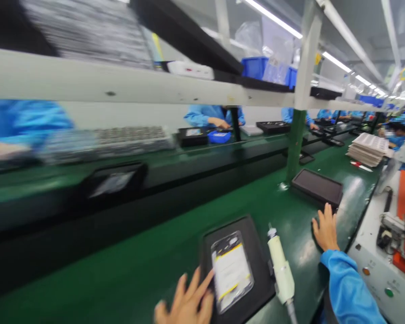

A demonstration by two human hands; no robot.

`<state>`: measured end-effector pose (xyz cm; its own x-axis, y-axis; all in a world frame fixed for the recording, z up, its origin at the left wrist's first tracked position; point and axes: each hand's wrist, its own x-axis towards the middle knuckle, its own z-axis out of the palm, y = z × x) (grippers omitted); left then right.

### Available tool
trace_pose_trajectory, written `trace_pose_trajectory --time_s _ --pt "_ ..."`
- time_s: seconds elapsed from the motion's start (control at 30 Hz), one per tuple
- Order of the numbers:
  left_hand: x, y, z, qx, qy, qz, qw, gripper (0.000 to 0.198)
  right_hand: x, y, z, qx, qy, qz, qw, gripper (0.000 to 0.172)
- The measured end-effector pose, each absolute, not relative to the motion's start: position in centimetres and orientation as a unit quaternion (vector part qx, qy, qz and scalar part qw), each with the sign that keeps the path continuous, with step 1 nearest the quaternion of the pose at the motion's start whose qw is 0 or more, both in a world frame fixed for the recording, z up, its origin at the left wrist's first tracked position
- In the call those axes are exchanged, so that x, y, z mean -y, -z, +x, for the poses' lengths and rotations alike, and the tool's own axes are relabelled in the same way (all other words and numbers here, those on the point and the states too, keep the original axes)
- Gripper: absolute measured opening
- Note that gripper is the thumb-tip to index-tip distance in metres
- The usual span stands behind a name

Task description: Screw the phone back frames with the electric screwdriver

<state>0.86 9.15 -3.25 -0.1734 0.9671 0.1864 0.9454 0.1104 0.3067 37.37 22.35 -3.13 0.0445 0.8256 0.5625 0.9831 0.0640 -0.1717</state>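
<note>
In the head view a phone with its inside showing, white in the middle with yellow strips, lies in a black tray on the green workbench. My left hand is at the tray's left side, fingers spread, one fingertip at the phone's left edge. Just right of the tray rests a pale electric screwdriver, its tip pointing away from me. Farther right, my right hand is open above the bench, its fingertips close to the near edge of a dark empty tray; whether they touch it I cannot tell.
A dark conveyor belt runs beyond the bench, carrying a black tray. A green-and-white post stands near the dark tray. At right are stacked papers and a machine with buttons. Several co-workers in blue sit opposite, beneath a shelf.
</note>
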Motion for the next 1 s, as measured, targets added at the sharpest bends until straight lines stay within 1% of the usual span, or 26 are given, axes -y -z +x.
trace_pose_trajectory --time_s 0.07,0.13,0.27,0.63,0.73,0.87,0.93,1.0 --pt "-8.6 0.8 2.4 -0.761 -0.147 0.629 0.061 0.049 -21.1 3.7 36.6 0.697 0.142 -0.639 0.293 0.04" --pt "-8.6 -0.3 3.3 -0.766 -0.138 0.623 0.081 0.047 -20.0 4.3 35.6 0.731 0.126 -0.597 0.306 0.043" --pt "-8.3 -0.3 3.4 -0.766 -0.142 0.618 0.108 0.048 -18.5 4.9 34.0 0.786 0.101 -0.531 0.299 0.044" --pt "-4.1 0.1 1.6 -0.733 -0.195 0.641 0.119 0.048 -18.8 4.1 34.9 0.808 0.112 -0.511 0.271 0.058" --pt "-3.8 0.1 1.6 -0.733 -0.217 0.634 0.117 0.047 -19.1 4.5 34.9 0.818 0.107 -0.499 0.264 0.056" --pt "-3.8 -0.2 1.8 -0.731 -0.238 0.628 0.116 0.046 -19.8 4.1 33.9 0.837 0.102 -0.467 0.267 0.046" --pt "-3.8 -0.4 1.9 -0.731 -0.245 0.626 0.119 0.046 -20.4 2.8 32.6 0.867 0.117 -0.42 0.241 0.045" --pt "-3.8 -0.6 1.9 -0.73 -0.252 0.623 0.123 0.045 -21.1 0.9 30.9 0.912 0.144 -0.342 0.174 0.049"
